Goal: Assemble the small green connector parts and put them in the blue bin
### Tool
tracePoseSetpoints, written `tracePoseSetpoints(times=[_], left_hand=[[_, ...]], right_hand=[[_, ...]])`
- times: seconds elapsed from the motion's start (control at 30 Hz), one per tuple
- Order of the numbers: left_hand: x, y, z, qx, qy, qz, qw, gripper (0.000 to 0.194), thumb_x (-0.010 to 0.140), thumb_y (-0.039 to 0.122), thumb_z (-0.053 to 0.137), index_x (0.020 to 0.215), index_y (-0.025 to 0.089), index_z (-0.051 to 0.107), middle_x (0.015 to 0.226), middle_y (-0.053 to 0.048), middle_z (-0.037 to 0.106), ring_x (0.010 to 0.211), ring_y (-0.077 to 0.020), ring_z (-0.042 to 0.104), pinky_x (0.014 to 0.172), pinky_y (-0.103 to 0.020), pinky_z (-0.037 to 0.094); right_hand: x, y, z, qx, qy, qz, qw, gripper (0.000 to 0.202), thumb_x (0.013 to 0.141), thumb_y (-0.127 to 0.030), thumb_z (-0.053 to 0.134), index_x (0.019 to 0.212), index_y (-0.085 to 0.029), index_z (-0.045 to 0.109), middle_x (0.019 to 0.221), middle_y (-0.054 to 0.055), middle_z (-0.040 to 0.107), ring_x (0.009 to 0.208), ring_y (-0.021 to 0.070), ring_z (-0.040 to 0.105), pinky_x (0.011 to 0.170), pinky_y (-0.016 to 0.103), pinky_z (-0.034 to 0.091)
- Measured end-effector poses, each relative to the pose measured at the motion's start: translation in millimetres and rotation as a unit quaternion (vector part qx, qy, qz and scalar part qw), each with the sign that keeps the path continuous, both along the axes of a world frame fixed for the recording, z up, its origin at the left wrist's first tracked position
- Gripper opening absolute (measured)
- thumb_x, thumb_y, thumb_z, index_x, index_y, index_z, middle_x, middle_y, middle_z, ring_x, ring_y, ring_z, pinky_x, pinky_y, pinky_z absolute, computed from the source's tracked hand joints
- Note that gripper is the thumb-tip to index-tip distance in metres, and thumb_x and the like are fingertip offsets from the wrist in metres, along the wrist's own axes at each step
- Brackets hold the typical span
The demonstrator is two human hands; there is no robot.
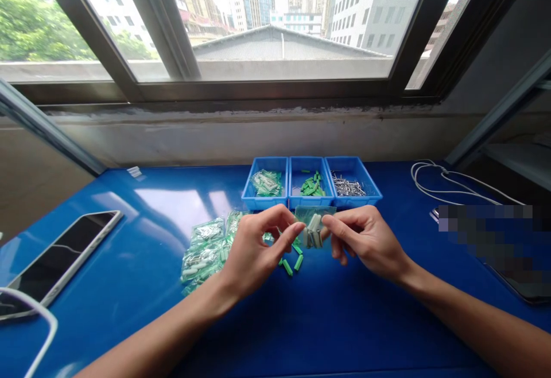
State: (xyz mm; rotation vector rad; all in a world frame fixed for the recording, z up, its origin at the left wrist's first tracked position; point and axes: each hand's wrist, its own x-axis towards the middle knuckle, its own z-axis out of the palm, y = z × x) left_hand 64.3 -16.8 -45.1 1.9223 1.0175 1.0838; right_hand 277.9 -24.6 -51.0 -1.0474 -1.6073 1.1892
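My L hand (262,246) and R hand (368,240) pinch a small clear bag (314,227) btwn them, thumbs & fingers closed on its sides, pale plugs and metal bits inside. It's held up over the blue counter (344,320), just in front of 3 blue bins (310,200). Loose green plugs (298,262) lie below; filled bags (206,251) pile nr my L hand.

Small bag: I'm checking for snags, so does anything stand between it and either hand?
Nothing visible does: the left hand and right hand both have fingertips on the bag. The blue bins stand beyond it.
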Motion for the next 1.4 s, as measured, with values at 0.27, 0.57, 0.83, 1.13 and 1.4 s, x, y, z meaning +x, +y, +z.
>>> tracePoseSetpoints(times=[0.27, 0.57, 0.83, 1.13, 1.4], left_hand=[[-16.1, 26.7, 26.7, -0.108, -0.086, 0.048, 0.989, 0.034, 0.090, 0.044, 0.071, 0.072, 0.017, 0.059, 0.053, 0.003, 0.056, 0.041, -0.0092, 0.049, 0.038, -0.018, 0.037], [-48.9, 45.0, 30.8, -0.011, 0.139, 0.183, 0.973, 0.046, 0.091, 0.051, 0.067, 0.116, 0.014, 0.074, 0.054, 0.000, 0.065, 0.040, -0.0156, 0.055, 0.039, -0.023, 0.040], [-21.1, 14.9, 22.7, 0.115, 0.240, 0.036, 0.963, 0.028, 0.099, 0.033, 0.055, 0.087, 0.017, 0.075, 0.058, 0.000, 0.067, 0.046, -0.0122, 0.055, 0.048, -0.021, 0.037], [-6.5, 16.4, 3.6, 0.165, 0.184, -0.011, 0.969, 0.023, 0.099, 0.023, 0.054, 0.088, 0.016, 0.073, 0.057, 0.003, 0.064, 0.044, -0.0092, 0.048, 0.048, -0.021, 0.034], [-14.7, 12.1, -2.1, 0.173, 0.145, -0.014, 0.974, 0.013, 0.098, 0.021, 0.060, 0.095, 0.016, 0.072, 0.061, 0.003, 0.064, 0.047, -0.0081, 0.051, 0.049, -0.019, 0.040]], right_hand=[[1.6, 1.5, 1.0, -0.007, -0.007, -0.011, 1.000, 0.049, 0.099, -0.052, 0.059, 0.075, -0.013, 0.077, 0.046, -0.002, 0.056, 0.037, 0.0069, 0.046, 0.042, 0.019, 0.036], [2.7, 3.8, 2.3, -0.003, -0.063, 0.035, 0.997, 0.043, 0.099, -0.044, 0.057, 0.076, -0.013, 0.075, 0.049, -0.004, 0.048, 0.043, 0.0080, 0.042, 0.045, 0.021, 0.033], [-4.1, 1.3, -10.7, 0.077, -0.229, 0.151, 0.958, 0.019, 0.093, -0.028, 0.067, 0.101, -0.017, 0.080, 0.056, -0.005, 0.051, 0.048, 0.0081, 0.042, 0.049, 0.021, 0.031], [-4.9, 0.5, -13.5, 0.130, -0.318, 0.144, 0.928, 0.011, 0.091, -0.019, 0.068, 0.098, -0.018, 0.077, 0.063, -0.003, 0.059, 0.054, 0.0099, 0.050, 0.054, 0.021, 0.034], [-0.1, 2.8, -9.5, 0.049, -0.178, 0.052, 0.981, 0.015, 0.092, -0.030, 0.067, 0.091, -0.016, 0.072, 0.053, -0.007, 0.047, 0.045, 0.0081, 0.038, 0.045, 0.022, 0.030]])
